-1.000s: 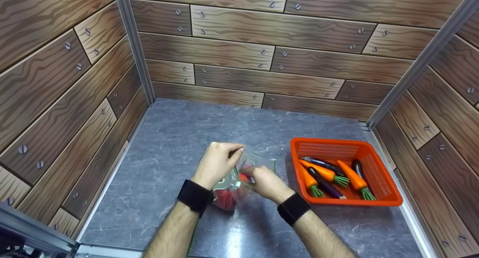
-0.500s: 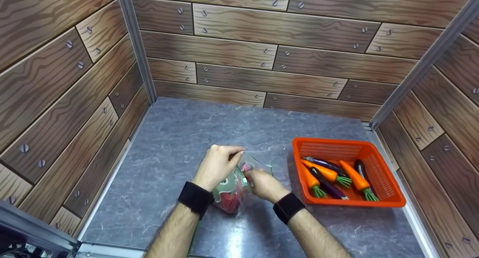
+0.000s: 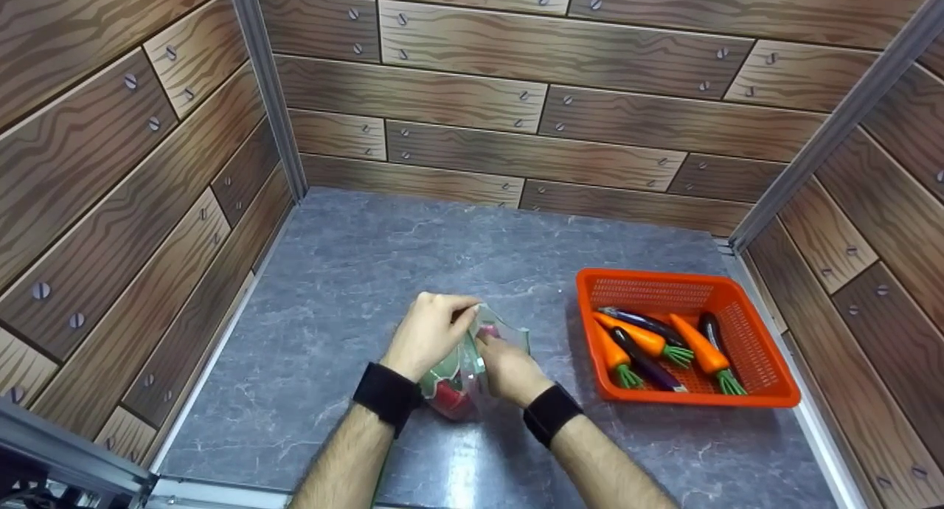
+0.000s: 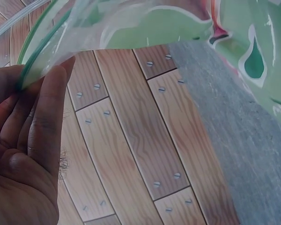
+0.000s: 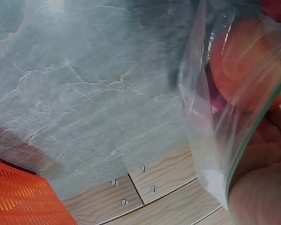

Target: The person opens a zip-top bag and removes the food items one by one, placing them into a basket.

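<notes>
A clear zip bag with green and red print stands on the grey tabletop, its mouth spread apart. With thumb and fingertips my left hand pinches the bag's green-edged rim; the left wrist view shows this pinch closely at the left hand. My right hand reaches into the mouth from the right. In the right wrist view, its curled fingers hold an orange-red round fruit seen through the plastic; its exact kind is unclear. Something pink shows in the bag beyond the fingers.
An orange-red plastic basket stands to the right, holding several orange carrots with green tops and several dark purple eggplants. Wood-patterned walls enclose the tabletop at back and sides.
My right hand has moved left and slightly down, deeper into the bag with the fruit. The left hand has kept its pinch and lowered slightly. The basket has stayed put.
</notes>
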Demonstrator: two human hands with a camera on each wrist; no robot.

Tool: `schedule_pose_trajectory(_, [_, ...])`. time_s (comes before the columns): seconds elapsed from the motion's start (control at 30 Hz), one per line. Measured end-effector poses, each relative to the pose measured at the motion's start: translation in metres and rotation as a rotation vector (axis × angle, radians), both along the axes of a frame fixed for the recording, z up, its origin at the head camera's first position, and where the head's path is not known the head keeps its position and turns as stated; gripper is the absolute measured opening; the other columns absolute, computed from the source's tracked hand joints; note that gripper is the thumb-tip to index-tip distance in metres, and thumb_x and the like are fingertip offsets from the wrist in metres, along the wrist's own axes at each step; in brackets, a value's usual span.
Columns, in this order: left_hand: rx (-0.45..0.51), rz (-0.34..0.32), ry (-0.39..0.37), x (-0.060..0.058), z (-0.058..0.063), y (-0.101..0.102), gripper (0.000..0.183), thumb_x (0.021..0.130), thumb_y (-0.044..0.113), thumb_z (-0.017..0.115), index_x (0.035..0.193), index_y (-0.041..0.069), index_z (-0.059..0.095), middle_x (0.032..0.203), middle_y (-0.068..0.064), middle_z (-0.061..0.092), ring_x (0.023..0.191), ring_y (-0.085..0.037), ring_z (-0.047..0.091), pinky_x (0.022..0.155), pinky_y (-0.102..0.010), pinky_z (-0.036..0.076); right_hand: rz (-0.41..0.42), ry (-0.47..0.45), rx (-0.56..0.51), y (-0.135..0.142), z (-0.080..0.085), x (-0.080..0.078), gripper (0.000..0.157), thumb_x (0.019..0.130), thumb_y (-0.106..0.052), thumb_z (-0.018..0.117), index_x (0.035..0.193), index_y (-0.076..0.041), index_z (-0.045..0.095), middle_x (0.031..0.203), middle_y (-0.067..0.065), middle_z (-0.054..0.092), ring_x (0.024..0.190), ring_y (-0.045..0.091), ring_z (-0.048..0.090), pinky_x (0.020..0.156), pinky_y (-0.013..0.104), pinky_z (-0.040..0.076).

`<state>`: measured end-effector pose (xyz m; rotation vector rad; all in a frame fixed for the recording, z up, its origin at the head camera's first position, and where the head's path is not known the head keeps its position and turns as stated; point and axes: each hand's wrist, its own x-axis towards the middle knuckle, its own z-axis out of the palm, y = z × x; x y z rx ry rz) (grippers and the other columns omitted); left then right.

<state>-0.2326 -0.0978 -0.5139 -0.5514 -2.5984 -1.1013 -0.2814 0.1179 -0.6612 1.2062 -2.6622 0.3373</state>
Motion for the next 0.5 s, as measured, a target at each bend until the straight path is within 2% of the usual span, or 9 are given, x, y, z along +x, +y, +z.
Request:
schedule_pose_trajectory(0.03, [0.000, -0.001, -0.006, 0.000, -0.001, 0.000, 0.022, 0.116, 0.015, 0.074, 0.130, 0.010, 0.090, 0.116, -0.010, 0.092, 0.082, -0.013, 0.080, 0.076, -0.034, 0.068, -0.018, -0.002, 0.014, -0.001, -0.004, 0.000, 0.080, 0.078, 0.008, 0.079, 0.156, 0.000, 0.063, 0.135, 0.017, 0.077, 0.108, 0.034, 0.081, 0.087, 0.045, 0.071])
schedule_pose_trajectory(0.07, [0.000, -0.003, -0.012, 0.000, -0.001, 0.000, 0.023, 0.116, 0.015, 0.074, 0.131, 0.010, 0.090, 0.116, -0.010, 0.092, 0.079, -0.012, 0.077, 0.074, -0.033, 0.066, -0.039, 0.004, 0.023, -0.004, -0.001, 0.003, 0.079, 0.075, 0.008, 0.081, 0.152, 0.002, 0.064, 0.128, 0.017, 0.076, 0.100, 0.034, 0.079, 0.077, 0.048, 0.069])
schedule_pose_trajectory(0.1, [0.001, -0.004, -0.016, 0.000, -0.002, 0.001, 0.023, 0.116, 0.015, 0.073, 0.131, 0.010, 0.090, 0.117, -0.010, 0.092, 0.079, -0.010, 0.076, 0.074, -0.031, 0.066, -0.047, 0.010, 0.022, -0.003, -0.005, 0.003, 0.081, 0.074, 0.008, 0.080, 0.153, 0.002, 0.063, 0.128, 0.017, 0.075, 0.099, 0.034, 0.078, 0.075, 0.050, 0.068])
schedule_pose_trajectory(0.2, [0.004, -0.006, -0.017, 0.000, -0.004, 0.001, 0.023, 0.116, 0.015, 0.073, 0.131, 0.009, 0.090, 0.118, -0.010, 0.092, 0.078, -0.009, 0.073, 0.074, -0.031, 0.066, -0.054, 0.026, 0.001, -0.002, 0.000, 0.008, 0.086, 0.072, 0.008, 0.082, 0.155, 0.002, 0.062, 0.129, 0.018, 0.077, 0.099, 0.035, 0.078, 0.075, 0.052, 0.068])
schedule_pose_trajectory(0.27, [0.005, -0.003, -0.014, 0.000, -0.004, 0.000, 0.023, 0.117, 0.015, 0.073, 0.131, 0.009, 0.090, 0.118, -0.010, 0.092, 0.080, -0.008, 0.073, 0.076, -0.031, 0.066, -0.049, 0.054, -0.016, -0.002, 0.008, 0.013, 0.089, 0.071, 0.007, 0.082, 0.158, 0.002, 0.062, 0.132, 0.018, 0.079, 0.099, 0.035, 0.080, 0.075, 0.050, 0.069])
schedule_pose_trajectory(0.33, [0.005, 0.000, -0.015, 0.000, -0.005, 0.000, 0.023, 0.117, 0.015, 0.073, 0.131, 0.009, 0.090, 0.118, -0.010, 0.092, 0.080, -0.009, 0.073, 0.076, -0.032, 0.066, -0.068, 0.020, -0.005, -0.005, 0.028, 0.024, 0.089, 0.073, 0.008, 0.085, 0.158, 0.003, 0.063, 0.135, 0.020, 0.080, 0.103, 0.038, 0.081, 0.080, 0.050, 0.071])
schedule_pose_trajectory(0.5, [0.004, 0.000, -0.022, 0.000, -0.006, 0.000, 0.023, 0.117, 0.016, 0.073, 0.132, 0.009, 0.090, 0.120, -0.012, 0.091, 0.076, -0.008, 0.070, 0.073, -0.029, 0.064, -0.114, 0.021, 0.048, -0.010, 0.040, 0.032, 0.085, 0.075, 0.007, 0.087, 0.157, 0.001, 0.066, 0.133, 0.018, 0.080, 0.101, 0.035, 0.081, 0.078, 0.046, 0.071])
